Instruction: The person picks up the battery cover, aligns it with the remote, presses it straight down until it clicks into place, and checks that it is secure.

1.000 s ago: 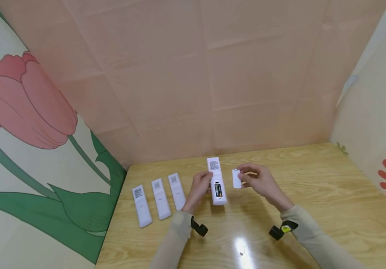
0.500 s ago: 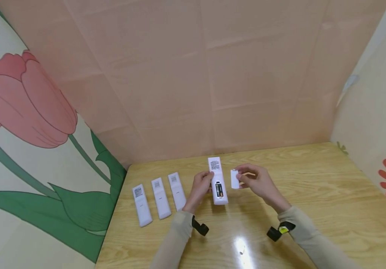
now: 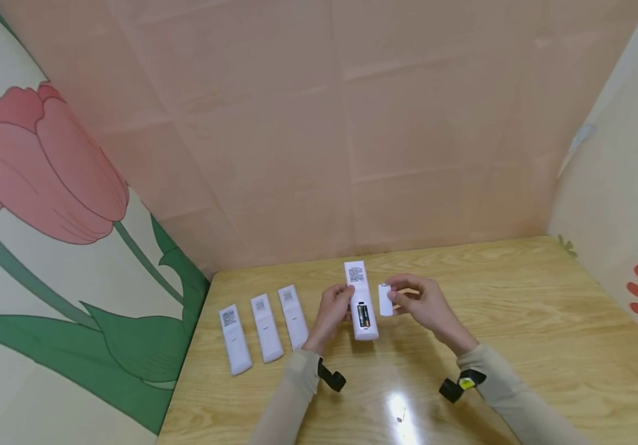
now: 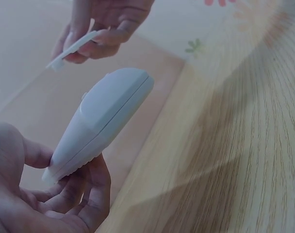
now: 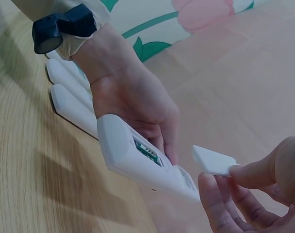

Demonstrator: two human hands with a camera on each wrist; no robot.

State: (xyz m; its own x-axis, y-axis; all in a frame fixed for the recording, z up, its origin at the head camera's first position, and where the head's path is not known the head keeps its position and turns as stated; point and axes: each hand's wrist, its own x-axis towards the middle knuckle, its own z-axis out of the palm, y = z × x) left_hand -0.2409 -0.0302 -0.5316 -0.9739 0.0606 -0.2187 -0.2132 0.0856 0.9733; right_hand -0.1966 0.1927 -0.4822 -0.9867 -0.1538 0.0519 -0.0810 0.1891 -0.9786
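My left hand (image 3: 333,310) grips a white remote control (image 3: 359,292), back side up, above the table. Its battery compartment is uncovered, and batteries (image 3: 364,315) lie inside. In the left wrist view the thumb is on one side of the remote (image 4: 106,107) and the fingers curl beneath. Just to the right, my right hand (image 3: 421,304) pinches a small white battery cover (image 3: 385,300) between thumb and fingers. A narrow gap separates cover and remote. The right wrist view shows the cover (image 5: 214,161) held apart from the open compartment (image 5: 147,153).
Three more white remotes lie back side up in a row on the left of the wooden table (image 3: 519,321): one at the far left (image 3: 235,340), one in the middle (image 3: 267,329), one by my left wrist (image 3: 293,316). A pink backdrop (image 3: 296,154) rises behind the table.
The right hand has moved slightly left with the battery cover, closer to the held remote. The left hand and its remote have shifted a little to the right.
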